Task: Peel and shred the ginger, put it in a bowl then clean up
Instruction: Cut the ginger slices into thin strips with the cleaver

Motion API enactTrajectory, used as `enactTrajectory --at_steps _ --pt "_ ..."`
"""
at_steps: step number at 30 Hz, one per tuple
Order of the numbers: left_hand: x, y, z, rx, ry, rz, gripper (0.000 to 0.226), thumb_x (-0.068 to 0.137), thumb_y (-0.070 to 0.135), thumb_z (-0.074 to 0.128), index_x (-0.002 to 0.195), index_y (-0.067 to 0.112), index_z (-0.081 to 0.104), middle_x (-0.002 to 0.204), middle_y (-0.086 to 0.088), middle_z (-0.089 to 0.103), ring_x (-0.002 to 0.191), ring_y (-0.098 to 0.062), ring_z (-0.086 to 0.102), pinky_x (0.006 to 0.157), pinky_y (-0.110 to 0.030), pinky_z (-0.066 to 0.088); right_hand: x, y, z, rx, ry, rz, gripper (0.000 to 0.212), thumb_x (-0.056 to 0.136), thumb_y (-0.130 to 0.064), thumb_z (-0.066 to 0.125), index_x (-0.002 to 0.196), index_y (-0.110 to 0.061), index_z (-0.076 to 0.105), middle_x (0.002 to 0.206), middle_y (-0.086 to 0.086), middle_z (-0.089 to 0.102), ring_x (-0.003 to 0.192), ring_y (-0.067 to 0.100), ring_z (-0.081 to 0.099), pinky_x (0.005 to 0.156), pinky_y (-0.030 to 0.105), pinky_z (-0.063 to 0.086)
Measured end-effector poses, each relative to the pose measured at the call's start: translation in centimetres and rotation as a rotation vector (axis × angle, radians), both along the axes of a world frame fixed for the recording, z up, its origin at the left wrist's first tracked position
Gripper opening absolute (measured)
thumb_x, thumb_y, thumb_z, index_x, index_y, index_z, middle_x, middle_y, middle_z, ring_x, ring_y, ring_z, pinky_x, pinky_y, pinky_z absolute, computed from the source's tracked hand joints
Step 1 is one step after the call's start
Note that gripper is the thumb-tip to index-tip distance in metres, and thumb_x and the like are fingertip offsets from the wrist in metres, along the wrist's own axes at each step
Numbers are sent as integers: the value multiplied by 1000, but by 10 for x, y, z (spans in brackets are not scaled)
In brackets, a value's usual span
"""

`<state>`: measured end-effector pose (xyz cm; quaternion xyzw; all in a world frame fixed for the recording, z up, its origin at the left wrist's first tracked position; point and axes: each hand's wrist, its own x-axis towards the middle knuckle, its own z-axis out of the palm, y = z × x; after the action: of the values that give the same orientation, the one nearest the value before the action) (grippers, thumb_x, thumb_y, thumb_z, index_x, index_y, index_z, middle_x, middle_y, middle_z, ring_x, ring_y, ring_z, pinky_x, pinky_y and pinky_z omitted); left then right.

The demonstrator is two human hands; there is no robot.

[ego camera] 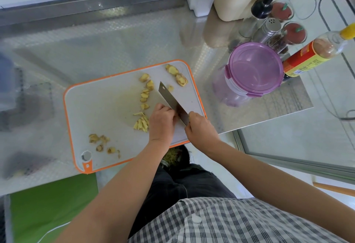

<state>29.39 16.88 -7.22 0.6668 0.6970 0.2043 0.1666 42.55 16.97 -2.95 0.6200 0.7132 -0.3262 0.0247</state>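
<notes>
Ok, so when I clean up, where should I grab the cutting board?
Probably by the finger hole in the near left corner of the board, coming in from the front edge of the counter. The board lies flat, and that corner sits nearest that edge. Peel scraps lie beside the hole, so lift it level.

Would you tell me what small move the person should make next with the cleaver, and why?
Probably bring the cleaver down for one thin cut: the right hand grips its handle, the left hand sits curled against the blade, hiding what it steadies, and uncut slices lie beyond a small pile of shreds.
</notes>
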Motion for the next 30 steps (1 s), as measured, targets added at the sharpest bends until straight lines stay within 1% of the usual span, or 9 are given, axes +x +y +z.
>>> enactTrajectory --at_steps 3,8,12,13,14,17,20,25,30 --pt "-1 1 3 19 19 -21 15 68 1 78 59 6 66 55 -4 60 69 -27 52 48 -28 40 6 -2 -1 57 17 38 12 90 -4 39 81 -10 32 79 5 40 68 30 41 58 35 30" --pt "-4 2 11 55 147 -64 19 67 15 80 73 10 62 65 -3 60 72 -27 52 60 -34 44 23 -3 7 209 137 -24 18 84 0 45 73 -8 33 58 -2 28 51 26 30 47 34 20" --pt "-5 6 7 82 163 -242 36 72 15 76 106 10 65 106 -9 62 99 -30 56 83 -37 49 35 0 9 278 160 -68 21 83 2 47 71 -8 33 52 -5 24 44 15 22 44 30 16" --pt "-3 7 5 77 172 -291 38 72 12 77 108 9 66 113 -11 62 103 -31 57 84 -40 51 37 0 9 286 160 -82 23 82 2 47 70 -9 32 52 -5 23 44 14 21 43 30 15" --pt "-1 9 3 80 194 -336 36 70 8 78 105 8 68 113 -11 64 102 -32 59 81 -39 53 38 0 8 285 157 -97 23 82 2 47 70 -9 31 52 -5 23 45 14 21 44 30 15" --pt "4 9 0 74 271 -413 28 59 -1 82 82 6 69 91 -9 66 81 -29 62 63 -33 54 39 -1 6 280 151 -127 20 82 2 46 71 -8 32 53 -3 25 47 17 22 46 32 16" --pt "-4 3 -3 61 317 -447 27 51 -5 84 68 8 68 77 -6 62 69 -25 59 55 -31 51 38 0 4 281 159 -110 19 82 2 46 71 -7 33 54 -3 25 49 22 23 48 31 18" --pt "-31 -12 -8 87 254 -467 20 59 -4 81 72 7 70 80 -6 65 72 -27 59 61 -35 54 26 2 0 255 191 -62 21 82 0 45 70 -8 30 54 -1 26 51 25 25 50 33 22" --pt "-41 -19 4 114 110 -316 17 76 19 77 92 13 74 103 -4 67 93 -27 62 79 -36 53 12 10 -2 227 185 -57 21 85 -2 45 70 -7 31 54 2 27 48 21 24 47 35 19"
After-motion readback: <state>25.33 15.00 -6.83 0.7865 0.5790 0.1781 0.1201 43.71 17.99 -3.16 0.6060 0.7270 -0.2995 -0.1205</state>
